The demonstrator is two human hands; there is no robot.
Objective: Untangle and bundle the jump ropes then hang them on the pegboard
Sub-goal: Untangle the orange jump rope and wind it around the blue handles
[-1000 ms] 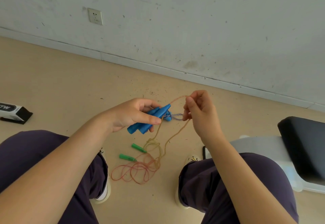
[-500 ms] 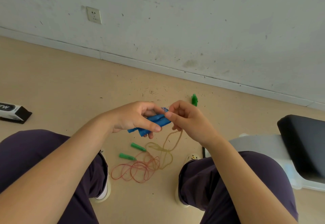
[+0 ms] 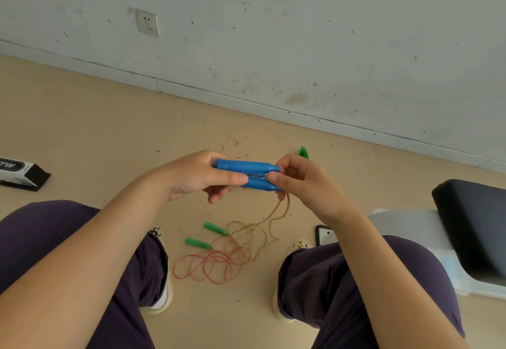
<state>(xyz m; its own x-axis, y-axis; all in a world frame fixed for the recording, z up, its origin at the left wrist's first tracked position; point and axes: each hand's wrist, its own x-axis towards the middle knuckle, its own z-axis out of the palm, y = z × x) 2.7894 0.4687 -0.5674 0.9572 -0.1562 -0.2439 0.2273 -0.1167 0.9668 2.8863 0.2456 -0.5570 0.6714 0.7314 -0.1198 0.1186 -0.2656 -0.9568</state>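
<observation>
Jump-rope handles [image 3: 247, 174], two blue ones side by side, sit mid-frame, held level between both hands, a bit of patterned blue-white cord [image 3: 256, 175] showing between them. Left hand [image 3: 195, 177] comes in from lower left, fingers curled round the handles' left end, thumb lying along the front. Right hand [image 3: 302, 181] comes in from lower right, fingertips pinching the handles' right end; a thin tan cord [image 3: 276, 215] drops from under this hand, exact grip on it hidden. Both forearms angle up from the bottom corners and meet at centre, above the knees in dark trousers.

That tan cord runs down to a loose reddish-orange coil [image 3: 216, 262] on the beige floor [image 3: 90, 132] between the shoes, lower centre. Two green handles [image 3: 206, 236] lie just left of the coil. Small green piece [image 3: 303, 152] on the floor just above the right hand. Black-and-white box [image 3: 20, 174] at left edge. Black seat [image 3: 473, 228] on a white base at right edge. Wall socket [image 3: 147, 22] upper left on the scuffed wall.
</observation>
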